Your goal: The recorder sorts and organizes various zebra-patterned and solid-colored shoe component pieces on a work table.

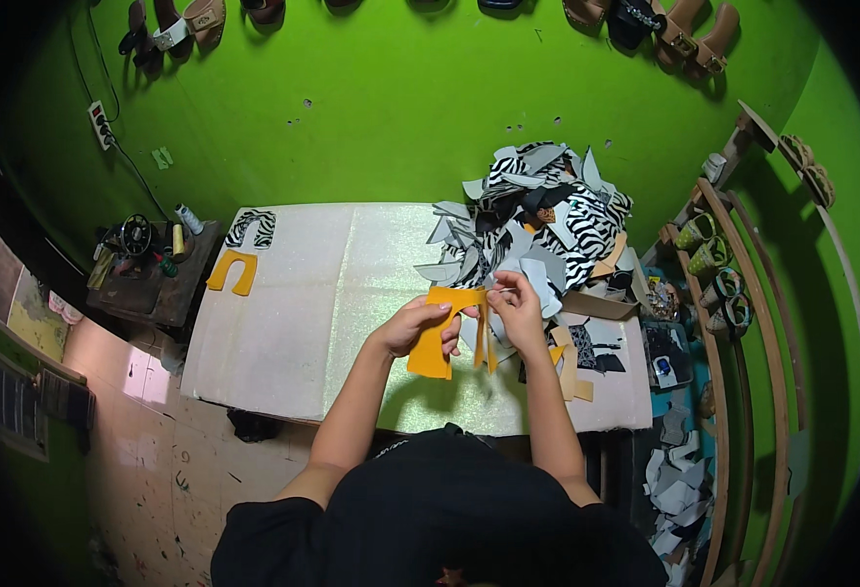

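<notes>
Both hands up over the white surface (293, 313), just in front of the body: left hand (415, 325) has its fingers closed on the upper edge of a yellow cut-out piece (433, 344), right hand (518, 311) pinches w/ thumb & fingers a thin yellow strip (482, 338) hanging beside it. Pile of zebra-print & grey scraps (532, 220) sits just behind the hands at the surface's far right. Another yellow U-shaped piece (233, 271) lies well apart at the far-left corner, near a zebra piece (252, 228).
</notes>
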Motion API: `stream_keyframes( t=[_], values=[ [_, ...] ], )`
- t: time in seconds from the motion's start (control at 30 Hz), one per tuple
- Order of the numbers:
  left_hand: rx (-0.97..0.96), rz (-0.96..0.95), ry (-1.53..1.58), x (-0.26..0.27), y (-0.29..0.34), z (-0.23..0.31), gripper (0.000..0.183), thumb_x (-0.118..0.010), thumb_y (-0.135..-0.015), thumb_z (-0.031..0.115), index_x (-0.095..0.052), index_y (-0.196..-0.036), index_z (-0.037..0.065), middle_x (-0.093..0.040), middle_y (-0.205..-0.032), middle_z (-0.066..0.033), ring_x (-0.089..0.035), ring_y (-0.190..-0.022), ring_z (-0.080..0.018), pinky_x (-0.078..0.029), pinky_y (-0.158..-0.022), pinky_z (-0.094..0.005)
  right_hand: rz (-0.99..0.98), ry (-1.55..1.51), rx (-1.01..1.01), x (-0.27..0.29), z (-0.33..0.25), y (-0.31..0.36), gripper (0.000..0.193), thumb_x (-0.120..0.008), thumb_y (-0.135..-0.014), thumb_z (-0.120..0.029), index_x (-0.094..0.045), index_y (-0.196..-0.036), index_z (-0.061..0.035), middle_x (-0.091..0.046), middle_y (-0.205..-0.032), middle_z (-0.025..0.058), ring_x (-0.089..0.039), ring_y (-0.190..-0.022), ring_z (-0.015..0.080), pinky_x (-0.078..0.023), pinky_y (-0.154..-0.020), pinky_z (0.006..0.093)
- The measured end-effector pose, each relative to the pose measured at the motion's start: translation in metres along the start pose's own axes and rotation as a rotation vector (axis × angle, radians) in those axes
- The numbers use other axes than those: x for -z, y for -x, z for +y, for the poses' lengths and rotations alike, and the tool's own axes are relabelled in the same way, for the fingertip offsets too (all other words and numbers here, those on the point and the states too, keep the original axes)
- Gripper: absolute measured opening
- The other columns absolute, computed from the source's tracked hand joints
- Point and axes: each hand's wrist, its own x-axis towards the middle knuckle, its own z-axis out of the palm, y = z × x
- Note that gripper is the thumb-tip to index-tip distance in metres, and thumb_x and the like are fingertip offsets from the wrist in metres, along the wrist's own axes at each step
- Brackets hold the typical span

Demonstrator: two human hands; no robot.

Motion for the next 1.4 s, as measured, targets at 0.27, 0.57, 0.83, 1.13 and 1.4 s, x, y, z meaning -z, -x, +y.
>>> stream_keyframes(
  t=[0.27, 0.57, 0.83, 1.13, 1.4],
  values=[
    [-0.058, 0.005, 0.153, 0.029, 0.018, -0.001, 0.032, -0.035, -0.090, 0.025, -0.047, -0.105, -0.001, -0.041, -0.059, -0.0012, -0.045, -0.049, -0.0119, -0.049, -0.059, -0.0314, -0.221, -0.316, -0.318, -0.037, 0.021, 0.004, 0.028, -0.046, -0.088, -0.027, -0.050, -0.100, -0.0025, -0.057, -0.082, 0.0026, -0.057, -0.072, 0.0109, -0.046, -0.065, 0.0227],
    [0.025, 0.333, 0.077, 0.083, 0.085, 0.030, 0.031, -0.035, -0.090, 0.024, -0.048, -0.105, 0.000, -0.044, -0.060, -0.0012, -0.046, -0.049, -0.0116, -0.049, -0.057, -0.0312, 0.088, 0.005, -0.074, -0.132, 0.050, -0.009, 0.030, -0.043, -0.090, -0.027, -0.049, -0.075, -0.0016, -0.047, -0.058, -0.0004, -0.041, -0.050, 0.0043, -0.035, -0.045, 0.0216],
    [0.055, 0.559, 0.055, 0.150, 0.170, 0.055, 0.029, -0.037, -0.090, 0.020, -0.048, -0.106, -0.002, -0.049, -0.065, -0.0037, -0.053, -0.055, -0.0144, -0.050, -0.057, -0.0315, -0.055, 0.073, -0.185, -0.232, 0.070, -0.019, 0.025, -0.046, -0.089, -0.022, -0.051, -0.078, -0.0006, -0.051, -0.065, 0.0003, -0.043, -0.058, 0.0050, -0.035, -0.051, 0.0223],
    [0.029, 0.656, 0.124, 0.224, 0.251, 0.071, 0.029, -0.035, -0.089, 0.017, -0.046, -0.109, -0.001, -0.055, -0.083, -0.0113, -0.060, -0.073, -0.0213, -0.051, -0.066, -0.0325, -0.174, 0.091, -0.246, -0.329, 0.110, -0.033, 0.020, -0.047, -0.086, -0.017, -0.053, -0.089, 0.0018, -0.057, -0.076, 0.0069, -0.052, -0.070, 0.0107, -0.042, -0.064, 0.0255],
    [0.155, 0.817, -0.026, 0.298, 0.291, 0.074, 0.031, -0.033, -0.089, 0.013, -0.036, -0.116, 0.000, -0.057, -0.093, -0.0167, -0.061, -0.080, -0.0265, -0.050, -0.065, -0.0351, -0.256, 0.345, -0.234, -0.393, 0.168, -0.075, 0.019, -0.040, -0.085, -0.014, -0.051, -0.079, 0.0001, -0.051, -0.066, 0.0035, -0.046, -0.061, 0.0103, -0.039, -0.059, 0.0252]
  ],
)
